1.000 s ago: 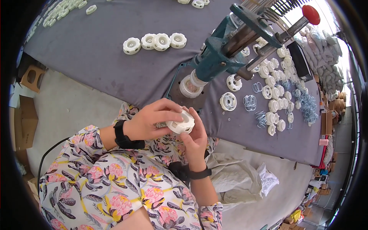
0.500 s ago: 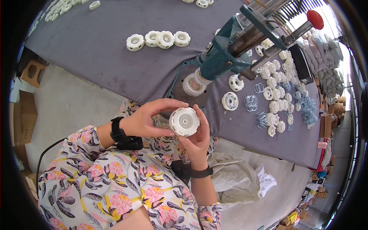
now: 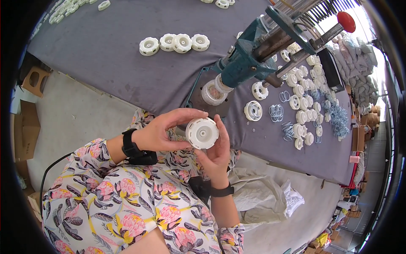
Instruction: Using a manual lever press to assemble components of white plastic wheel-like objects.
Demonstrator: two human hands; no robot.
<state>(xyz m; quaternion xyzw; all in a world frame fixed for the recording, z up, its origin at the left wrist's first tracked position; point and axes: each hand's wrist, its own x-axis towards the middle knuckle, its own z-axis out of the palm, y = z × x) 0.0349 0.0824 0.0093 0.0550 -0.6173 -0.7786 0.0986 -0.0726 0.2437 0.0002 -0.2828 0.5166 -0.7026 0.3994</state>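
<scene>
Between my two hands, in front of the table edge, is a round white plastic cap [image 3: 202, 133] with a notched rim and a small hub at its centre. My left hand [image 3: 163, 131] grips its left side, thumb below and fingers above. The fingers and thumb of my right hand [image 3: 218, 154] close on its right and lower edge. Just beyond stands a teal hand press [image 3: 247, 63] with a red-knobbed lever [image 3: 347, 22]. Under its ram sits a clear ring-shaped fixture [image 3: 213, 93], apart from my hands.
Several finished-looking white caps [image 3: 182, 43] lie in a row left of the press. To its right are another cap [image 3: 253, 111] with a coil inside, loose metal springs [image 3: 276, 113], and many more white parts [image 3: 302, 101]. A cloth sack [image 3: 258, 194] lies on the floor.
Hardly anything differs. Both hands keep hold of the white cap, which has shifted very slightly left and down within the picture.
</scene>
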